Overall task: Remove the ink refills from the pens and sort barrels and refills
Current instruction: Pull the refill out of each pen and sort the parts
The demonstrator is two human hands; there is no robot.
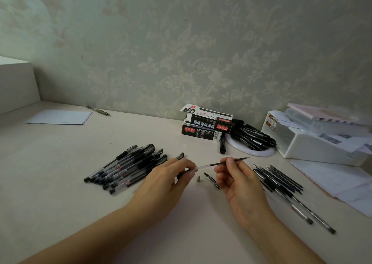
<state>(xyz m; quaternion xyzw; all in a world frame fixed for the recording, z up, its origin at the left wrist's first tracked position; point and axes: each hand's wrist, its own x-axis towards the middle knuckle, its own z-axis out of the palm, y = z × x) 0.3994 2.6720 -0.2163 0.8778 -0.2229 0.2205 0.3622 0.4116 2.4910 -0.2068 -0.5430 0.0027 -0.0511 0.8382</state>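
Note:
My left hand grips a clear pen barrel just above the table. My right hand pinches a thin ink refill that lies level in the air, its near end by the barrel's mouth at my left fingertips. Between my hands on the table lie a small metal pen tip and a black pen cap. A pile of whole gel pens lies to the left. To the right lies a group of refills with two barrels.
Two black pen boxes stand stacked at the back, beside a white ring light base heaped with black pens. A white storage box with papers sits at the right. A sheet of paper and a lone pen lie far left.

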